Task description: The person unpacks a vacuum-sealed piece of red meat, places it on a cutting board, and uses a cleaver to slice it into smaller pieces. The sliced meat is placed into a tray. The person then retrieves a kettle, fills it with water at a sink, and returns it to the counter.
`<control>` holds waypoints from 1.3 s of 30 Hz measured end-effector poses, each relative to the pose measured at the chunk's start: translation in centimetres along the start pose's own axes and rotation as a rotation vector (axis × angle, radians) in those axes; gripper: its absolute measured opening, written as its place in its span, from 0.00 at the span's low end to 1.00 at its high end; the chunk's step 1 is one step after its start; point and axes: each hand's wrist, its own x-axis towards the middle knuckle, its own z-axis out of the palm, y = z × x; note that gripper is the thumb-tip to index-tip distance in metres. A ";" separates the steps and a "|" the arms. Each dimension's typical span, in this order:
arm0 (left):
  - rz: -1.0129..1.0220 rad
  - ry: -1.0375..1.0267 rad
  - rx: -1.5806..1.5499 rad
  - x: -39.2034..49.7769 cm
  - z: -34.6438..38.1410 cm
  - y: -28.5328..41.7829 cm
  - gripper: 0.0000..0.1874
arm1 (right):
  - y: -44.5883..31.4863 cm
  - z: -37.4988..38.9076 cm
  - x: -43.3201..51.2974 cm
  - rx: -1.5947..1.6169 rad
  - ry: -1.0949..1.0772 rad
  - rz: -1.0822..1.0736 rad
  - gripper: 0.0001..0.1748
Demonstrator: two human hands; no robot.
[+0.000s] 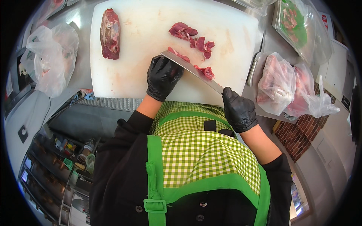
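Observation:
My right hand [239, 111], in a black glove, grips the handle end of a long knife [193, 70] over a white cutting board [141, 31]. The blade runs diagonally up to the left. Beside its tip is my black-gloved left hand [164, 76], fingers curled; whether anything is under them is hidden. Along the far side of the blade lie a thin strip of red meat [179, 55] and a small curled piece of meat [208, 72]. Farther up the board are loose cut meat pieces [182, 30]. A large oblong chunk of raw meat [110, 34] rests at the board's left.
Right of the board lies another metal-handled tool [254, 69], partly visible. Beyond it are bagged meat [275, 83] and a clear plastic container [294, 25] holding meat pieces on a green sheet. A translucent plastic bag [51, 59] stands on the metal counter at left.

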 end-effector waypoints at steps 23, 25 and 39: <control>-0.032 0.069 -0.077 0.6 0.3 1.3 0.13 | -0.4 -1.1 8.5 0.281 0.124 -0.162 0.12; -0.043 0.067 -0.059 0.4 0.4 1.3 0.14 | 0.2 -0.8 5.1 0.197 0.149 -0.132 0.11; -0.011 0.008 0.015 0.1 0.2 0.7 0.17 | -0.6 -1.4 1.8 0.165 -0.196 0.014 0.08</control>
